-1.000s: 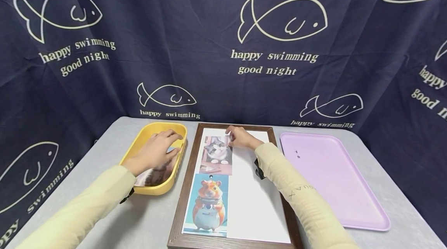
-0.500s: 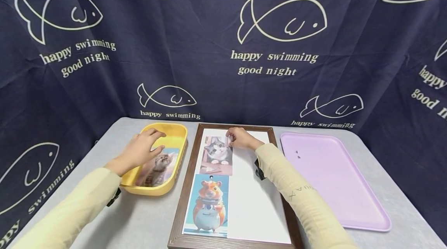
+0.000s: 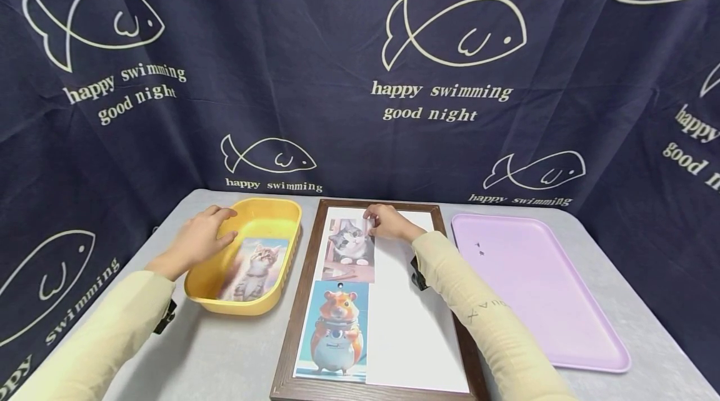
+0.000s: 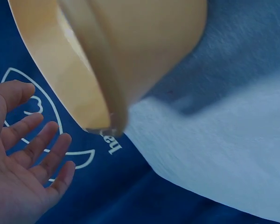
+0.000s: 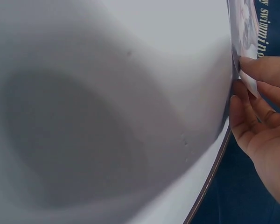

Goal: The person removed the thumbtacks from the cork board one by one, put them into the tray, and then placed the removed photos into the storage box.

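Note:
My right hand point(image 3: 390, 223) pinches the upper right corner of a photo of a grey-and-white cat point(image 3: 349, 254), near the top of a white board point(image 3: 416, 326) in a brown frame. In the right wrist view, the thumb and fingers hold the edge of the photo point(image 5: 246, 32). Below the cat photo lies a hamster picture point(image 3: 335, 338) with a small round dark magnet point(image 3: 340, 285) at its top. My left hand point(image 3: 197, 240), holding nothing with its fingers spread, is over the left side of a yellow basket point(image 3: 239, 307). Inside the basket lies a kitten photo point(image 3: 255, 270).
To the right of the board stands a shallow lilac tray point(image 3: 540, 307) with a few tiny dark pieces point(image 3: 479, 249) on it. Behind the grey table point(image 3: 236, 363) hangs a navy curtain point(image 3: 349, 151) with fish outlines.
My left hand has moved left, away from over the kitten photo to the basket's left side, uncovering the photo. The right hand stays at the cat photo's corner.

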The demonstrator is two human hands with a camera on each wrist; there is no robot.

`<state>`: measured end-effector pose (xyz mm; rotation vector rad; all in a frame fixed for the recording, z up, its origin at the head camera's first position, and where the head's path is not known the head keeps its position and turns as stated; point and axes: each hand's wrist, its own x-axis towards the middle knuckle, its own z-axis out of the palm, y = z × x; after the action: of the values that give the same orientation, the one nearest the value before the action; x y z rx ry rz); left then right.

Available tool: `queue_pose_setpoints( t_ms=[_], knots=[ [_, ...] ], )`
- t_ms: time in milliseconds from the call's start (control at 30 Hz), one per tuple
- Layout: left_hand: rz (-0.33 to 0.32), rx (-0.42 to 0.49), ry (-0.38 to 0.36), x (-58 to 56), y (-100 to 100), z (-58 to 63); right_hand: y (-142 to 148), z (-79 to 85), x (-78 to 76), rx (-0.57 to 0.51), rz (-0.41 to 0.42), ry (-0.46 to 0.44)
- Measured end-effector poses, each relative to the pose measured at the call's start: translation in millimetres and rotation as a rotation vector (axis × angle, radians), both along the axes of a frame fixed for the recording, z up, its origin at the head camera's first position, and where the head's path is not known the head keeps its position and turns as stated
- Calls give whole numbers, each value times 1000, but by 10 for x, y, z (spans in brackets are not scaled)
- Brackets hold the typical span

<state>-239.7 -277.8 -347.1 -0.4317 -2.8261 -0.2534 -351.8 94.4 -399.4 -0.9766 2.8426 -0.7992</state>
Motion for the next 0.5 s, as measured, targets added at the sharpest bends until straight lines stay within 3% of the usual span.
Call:
queue_pose_setpoints(
  t_ms=[333,500],
  knots=[
    [27,74,1,5,-187,-75,4,-20,-6,-55,-27,-8],
    [55,96,-32,2,-243,-114,0,-9,12,-73,-42,-21]
  ],
)
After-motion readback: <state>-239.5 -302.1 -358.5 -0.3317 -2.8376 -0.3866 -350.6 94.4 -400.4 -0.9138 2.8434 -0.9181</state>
